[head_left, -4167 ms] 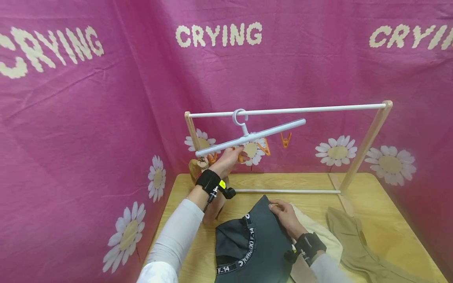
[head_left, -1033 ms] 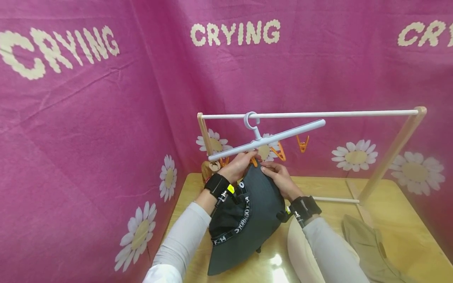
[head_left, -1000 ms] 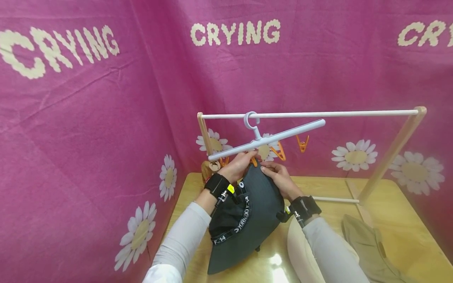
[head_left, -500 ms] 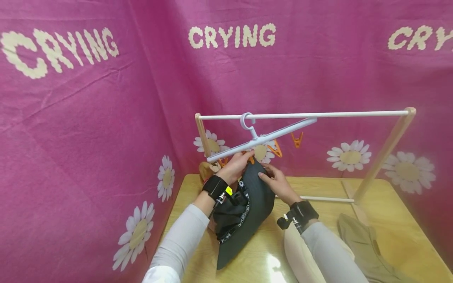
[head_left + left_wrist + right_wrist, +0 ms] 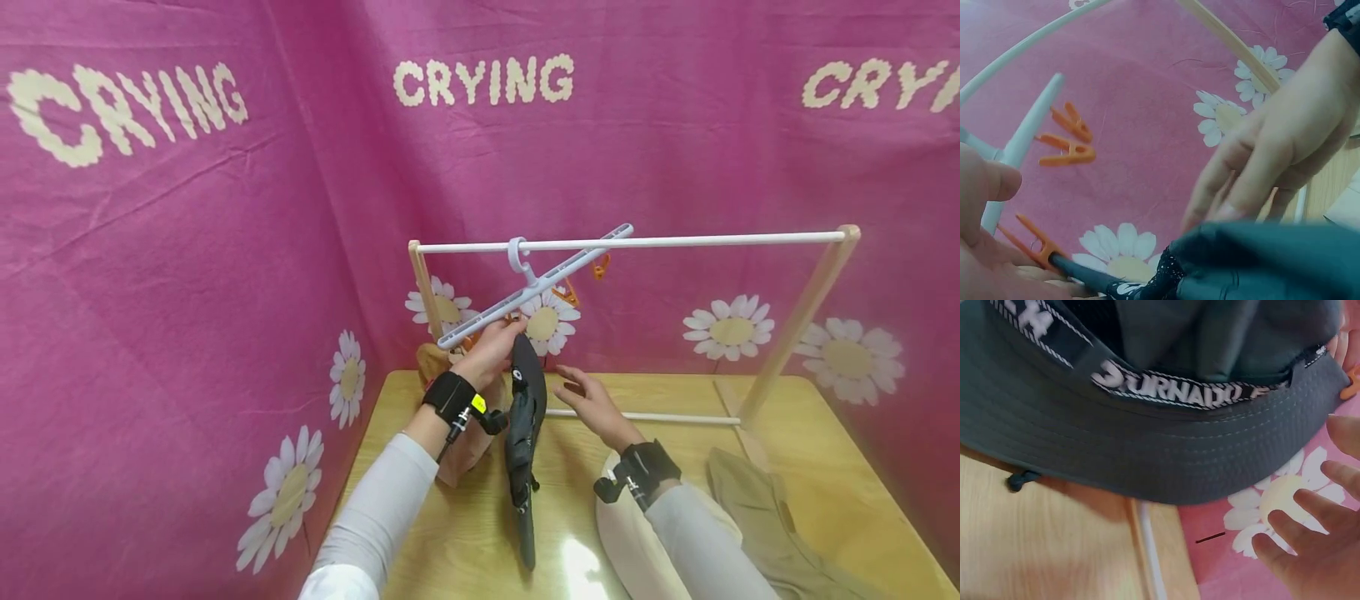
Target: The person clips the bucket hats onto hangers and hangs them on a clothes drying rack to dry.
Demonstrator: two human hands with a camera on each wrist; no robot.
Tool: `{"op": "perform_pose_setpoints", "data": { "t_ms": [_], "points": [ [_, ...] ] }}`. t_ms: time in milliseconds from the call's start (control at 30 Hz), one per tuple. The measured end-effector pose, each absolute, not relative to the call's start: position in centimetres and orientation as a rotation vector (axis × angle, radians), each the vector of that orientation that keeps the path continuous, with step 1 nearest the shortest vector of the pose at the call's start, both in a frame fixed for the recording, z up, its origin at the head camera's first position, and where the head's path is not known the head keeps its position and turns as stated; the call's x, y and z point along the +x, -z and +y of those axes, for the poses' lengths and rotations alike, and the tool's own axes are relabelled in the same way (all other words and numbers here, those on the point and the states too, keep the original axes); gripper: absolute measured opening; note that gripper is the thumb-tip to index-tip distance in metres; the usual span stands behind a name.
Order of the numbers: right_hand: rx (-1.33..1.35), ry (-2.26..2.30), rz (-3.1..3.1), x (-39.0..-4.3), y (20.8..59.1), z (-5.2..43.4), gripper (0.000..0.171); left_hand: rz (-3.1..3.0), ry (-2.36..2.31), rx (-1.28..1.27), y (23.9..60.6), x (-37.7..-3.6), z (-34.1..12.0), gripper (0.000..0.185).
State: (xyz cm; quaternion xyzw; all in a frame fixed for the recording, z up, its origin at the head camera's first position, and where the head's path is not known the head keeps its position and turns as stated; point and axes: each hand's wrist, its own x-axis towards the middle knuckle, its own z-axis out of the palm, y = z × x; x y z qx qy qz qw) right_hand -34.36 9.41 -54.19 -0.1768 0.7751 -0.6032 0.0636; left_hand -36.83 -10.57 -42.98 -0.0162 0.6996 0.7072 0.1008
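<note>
In the left wrist view the right hand (image 5: 1272, 150) is blurred and cut off at three o'clock, while the hat (image 5: 1241, 262) runs off at six o'clock, its crown unseen.

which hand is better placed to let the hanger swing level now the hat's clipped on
Left, probably. The left hand grips the tilted white hanger beside the orange clip pinching the grey hat. The right hand is open and off the hat, holding nothing.

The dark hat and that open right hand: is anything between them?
Nothing: in the head view the gap between the dark hat and the right hand shows only bare table and the rack's low white rod.
</note>
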Motion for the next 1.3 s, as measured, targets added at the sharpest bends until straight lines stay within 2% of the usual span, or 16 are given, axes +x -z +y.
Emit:
{"op": "perform_pose_setpoints", "data": {
  "t_ms": [300,400,633,733,933,1033,1133,1300],
  "points": [
    [-0.493,1.790,2.363,-33.5,55.9,10.8,0.057,2.114,-2.058,-0.034,42.2,-35.9,-11.1,0.063],
    [-0.461,1.758,2.378,-33.2,56.5,12.0,0.056,2.076,-2.044,-0.044,41.9,-35.8,-11.0,0.067],
    [-0.418,1.717,2.402,-32.2,58.1,15.3,0.059,2.103,-2.022,-0.069,41.0,-35.1,-10.4,0.051],
    [-0.378,1.665,2.440,-31.5,58.9,16.9,0.061,2.126,-2.039,-0.053,40.5,-34.4,-9.7,0.051],
    [-0.283,1.602,2.489,-31.2,60.4,19.6,0.061,2.090,-2.010,0.040,39.4,-34.3,-7.8,0.065],
    [-0.276,1.549,2.534,-31.2,61.3,20.7,0.061,2.008,-2.063,0.043,39.3,-35.2,-6.9,0.079],
    [-0.272,1.503,2.585,-31.0,62.3,21.6,0.063,1.993,-2.125,0.003,39.6,-36.1,-5.8,0.091],
    [-0.211,1.557,2.517,-30.6,63.6,23.0,0.072,2.041,-2.158,-0.056,40.7,-37.6,-4.3,0.099]
  ]
}}
